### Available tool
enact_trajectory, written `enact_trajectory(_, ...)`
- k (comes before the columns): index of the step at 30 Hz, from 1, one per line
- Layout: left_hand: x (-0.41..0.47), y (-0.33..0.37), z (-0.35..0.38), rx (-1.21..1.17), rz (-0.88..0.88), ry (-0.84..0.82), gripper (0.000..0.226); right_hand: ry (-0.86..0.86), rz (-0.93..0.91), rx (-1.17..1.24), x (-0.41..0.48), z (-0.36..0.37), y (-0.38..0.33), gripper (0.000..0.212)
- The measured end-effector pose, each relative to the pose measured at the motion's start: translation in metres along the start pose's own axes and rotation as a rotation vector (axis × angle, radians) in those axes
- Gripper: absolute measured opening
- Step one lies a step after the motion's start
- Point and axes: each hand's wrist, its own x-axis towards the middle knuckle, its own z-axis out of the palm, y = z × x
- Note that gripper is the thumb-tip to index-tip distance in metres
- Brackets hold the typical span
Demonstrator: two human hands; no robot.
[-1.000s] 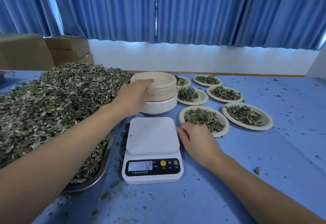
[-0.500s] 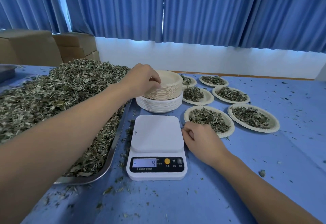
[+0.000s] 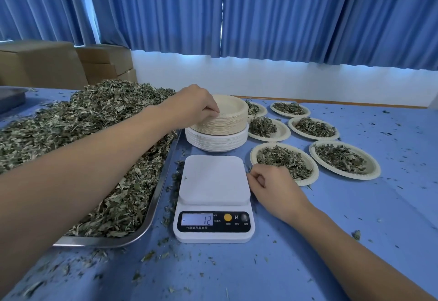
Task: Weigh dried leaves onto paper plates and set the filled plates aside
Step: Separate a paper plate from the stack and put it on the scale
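My left hand [image 3: 194, 107] covers the near-left rim of the stack of tan plates [image 3: 230, 115]. The fingers are curled down, their tips pinching at the edge of the top plate. My thumb is hidden beneath them, so I cannot tell whether one plate has come free. The tan stack sits on a stack of white plates [image 3: 216, 140], just beyond the scale [image 3: 213, 179].

My right hand [image 3: 272, 188] rests on the blue table [image 3: 355, 229], just right of the scale. Its fingers are loosely curled and hold nothing. It hides the near-left rim of the nearest filled plate [image 3: 284, 160].

Five more filled plates lie to the right and beyond. The far-left one [image 3: 256, 108] is half hidden behind the stacks. The scale's platform is bare and its display reads minus 12; the small print under it is too fine to read.

My left forearm crosses the heap of dried leaves [image 3: 94, 123] and blocks part of it. The metal tray [image 3: 154, 203] under it shows only along its near-right edge. A second tray [image 3: 11, 96] is cut off at the far left.

Half a second ago the display showed 4, and a second ago 12. A second ago my left hand lay flat against the side of the stack; now its fingertips work at the rim. My right hand has stayed beside the scale.
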Motion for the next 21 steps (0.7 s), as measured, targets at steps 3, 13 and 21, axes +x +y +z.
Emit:
enact_trajectory(3,0.003,0.000,-0.001,0.008,0.004,-0.007,0.018,0.179,-0.005,0.061,0.012,-0.007,-0.007,0.041)
enact_trajectory(13,0.007,-0.005,0.000,0.046,0.048,-0.024,0.017,0.135,-0.310,-0.321,0.113,-0.038,-0.047,0.031)
enact_trajectory(21,0.007,-0.006,-0.003,0.370,0.230,-0.097,0.030,0.020,-0.412,-0.603,0.135,-0.050,-0.052,0.033)
